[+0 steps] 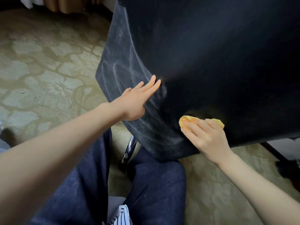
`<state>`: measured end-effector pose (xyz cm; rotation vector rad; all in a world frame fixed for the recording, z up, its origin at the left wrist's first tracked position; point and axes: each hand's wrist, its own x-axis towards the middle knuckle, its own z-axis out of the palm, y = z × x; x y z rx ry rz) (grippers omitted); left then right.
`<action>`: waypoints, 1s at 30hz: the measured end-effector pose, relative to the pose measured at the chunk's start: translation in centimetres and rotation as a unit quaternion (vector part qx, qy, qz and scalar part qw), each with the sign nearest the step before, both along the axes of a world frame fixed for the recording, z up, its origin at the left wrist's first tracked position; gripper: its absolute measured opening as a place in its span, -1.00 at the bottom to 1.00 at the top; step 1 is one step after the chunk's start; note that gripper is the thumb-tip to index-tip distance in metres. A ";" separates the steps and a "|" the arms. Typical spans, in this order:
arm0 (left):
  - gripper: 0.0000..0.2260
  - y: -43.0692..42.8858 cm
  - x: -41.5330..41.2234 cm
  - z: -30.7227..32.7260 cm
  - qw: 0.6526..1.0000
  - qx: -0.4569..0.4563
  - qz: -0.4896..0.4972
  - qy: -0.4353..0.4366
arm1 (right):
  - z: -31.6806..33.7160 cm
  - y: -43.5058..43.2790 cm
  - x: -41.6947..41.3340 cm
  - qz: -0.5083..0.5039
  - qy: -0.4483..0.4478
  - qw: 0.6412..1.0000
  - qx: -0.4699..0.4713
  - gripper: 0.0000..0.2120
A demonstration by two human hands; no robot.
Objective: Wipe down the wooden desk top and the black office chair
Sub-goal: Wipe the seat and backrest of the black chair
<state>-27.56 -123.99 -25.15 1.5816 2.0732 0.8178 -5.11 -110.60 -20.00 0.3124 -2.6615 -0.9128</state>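
The black office chair (203, 54) fills the upper right of the head view, its dark back close in front of me with pale dusty swirl marks along its left side. My left hand (134, 101) lies flat against that dusty left part, fingers straight and pointing up. My right hand (206, 135) presses a folded yellow cloth (186, 120) onto the chair's lower edge, fingers stretched over the cloth. The wooden desk top is not in view.
Patterned beige carpet (48, 70) covers the floor to the left and below. A chrome chair leg (129, 148) shows under the chair, near my knees in dark jeans (154, 184). A dark furniture edge (276, 153) stands at the right.
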 end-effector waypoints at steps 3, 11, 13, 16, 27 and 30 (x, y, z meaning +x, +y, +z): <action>-0.14 0.1 -0.2 -0.2 0.999 0.027 0.003 -0.031 | 2.7 -0.6 -2.7 0.014 0.085 0.996 0.012 -0.78; -0.29 -0.3 -2.3 0.2 0.984 0.128 0.115 -0.052 | 7.6 -2.1 -15.7 -0.016 0.273 0.958 0.081 -0.75; -0.32 -0.3 -3.2 0.3 0.975 0.140 0.162 -0.064 | 6.2 -2.5 -17.9 -0.015 0.261 0.963 0.070 -0.74; -0.35 -0.5 -4.7 0.3 0.962 0.151 0.214 -0.077 | 3.4 -2.5 -18.8 -0.019 0.200 0.978 0.059 -0.72; -0.20 -0.6 -4.6 1.4 0.982 0.113 0.141 -0.057 | -5.6 -1.9 -12.5 -0.036 -0.012 0.999 -0.016 -0.80; -0.14 0.0 -3.9 2.2 0.990 0.111 0.091 -0.005 | -6.5 -1.5 -8.1 -0.040 -0.095 0.995 -0.003 -0.76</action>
